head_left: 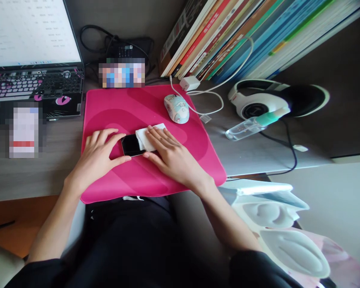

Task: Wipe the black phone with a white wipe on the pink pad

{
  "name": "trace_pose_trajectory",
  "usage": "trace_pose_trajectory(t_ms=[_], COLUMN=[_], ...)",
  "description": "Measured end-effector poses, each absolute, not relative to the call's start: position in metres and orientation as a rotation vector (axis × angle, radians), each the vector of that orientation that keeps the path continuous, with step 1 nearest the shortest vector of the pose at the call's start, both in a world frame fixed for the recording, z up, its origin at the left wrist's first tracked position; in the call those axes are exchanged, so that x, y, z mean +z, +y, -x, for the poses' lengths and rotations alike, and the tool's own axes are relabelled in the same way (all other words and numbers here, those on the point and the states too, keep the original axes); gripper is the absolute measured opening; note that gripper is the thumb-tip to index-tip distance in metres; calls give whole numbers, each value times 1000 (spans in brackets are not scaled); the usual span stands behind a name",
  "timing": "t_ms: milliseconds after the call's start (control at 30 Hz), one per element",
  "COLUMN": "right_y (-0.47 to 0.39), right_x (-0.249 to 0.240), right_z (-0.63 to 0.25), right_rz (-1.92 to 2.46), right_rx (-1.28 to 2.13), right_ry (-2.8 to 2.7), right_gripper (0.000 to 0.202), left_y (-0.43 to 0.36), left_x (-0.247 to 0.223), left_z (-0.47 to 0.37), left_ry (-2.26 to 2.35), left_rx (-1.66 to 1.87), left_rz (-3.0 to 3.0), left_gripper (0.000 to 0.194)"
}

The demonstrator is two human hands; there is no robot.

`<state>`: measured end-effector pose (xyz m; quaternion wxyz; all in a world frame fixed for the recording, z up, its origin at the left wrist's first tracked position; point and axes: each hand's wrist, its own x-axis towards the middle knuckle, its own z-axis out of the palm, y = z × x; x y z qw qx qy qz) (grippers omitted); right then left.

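Observation:
A black smartphone (pixel 131 145) lies flat on the pink desk mat (pixel 117 104), its dark screen facing up. My left hand (pixel 99 154) steadies the phone's left end between thumb and index finger, the other fingers resting on the mat. Over the phone's right part is a folded white tissue (pixel 141 138). My right hand (pixel 169 154) presses the tissue down with fingers stretched over it, its thumb along the phone's near edge. The hand and tissue hide the phone's right end.
Beyond my right hand sits a patterned mouse (pixel 177 109). A white charger (pixel 189 83) with its cable, headphones (pixel 258 100) and a clear spray bottle (pixel 246 128) lie right. A laptop (pixel 33 88) stands left. Books (pixel 210 44) line the back; a white bag (pixel 264 192) is below the desk edge.

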<state>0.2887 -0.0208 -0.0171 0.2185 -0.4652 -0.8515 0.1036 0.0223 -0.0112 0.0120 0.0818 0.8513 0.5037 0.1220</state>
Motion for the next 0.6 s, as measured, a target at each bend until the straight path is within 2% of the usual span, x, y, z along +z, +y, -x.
trace_pose_trajectory(t_ms=[200, 367, 467, 600], right_y=[-26, -28, -31, -41], right_x=[-14, -9, 5, 30], right_z=[-256, -256, -275, -314], right_rz=[1132, 1022, 974, 1219], right_rx=[299, 277, 229, 100], right_ry=[-2422, -2502, -2575, -2597], right_gripper=[71, 48, 48, 47], left_y=[-11, -9, -9, -8], left_x=[10, 13, 15, 15], left_z=[-21, -20, -20, -20], left_ry=[1515, 1521, 1508, 1503], left_rx=[330, 265, 262, 283], left_rz=[-2554, -2599, -2621, -2637], left_gripper=[63, 61, 60, 63])
